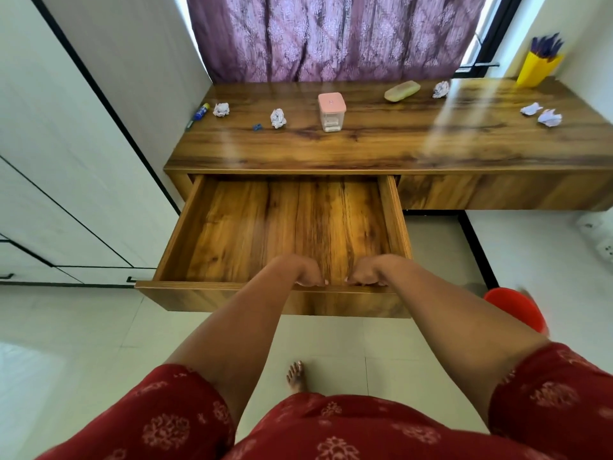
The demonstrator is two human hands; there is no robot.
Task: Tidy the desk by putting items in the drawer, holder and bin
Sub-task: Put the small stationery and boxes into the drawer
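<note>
My left hand (310,277) and right hand (365,277) hook curled fingers over the front edge of the drawer (185,247), side by side, so it pulls straight. The drawer stands out from the bench (365,144), ready for the glue stick (201,111), sharpener (257,127) and box (331,111) lying beyond it.
</note>
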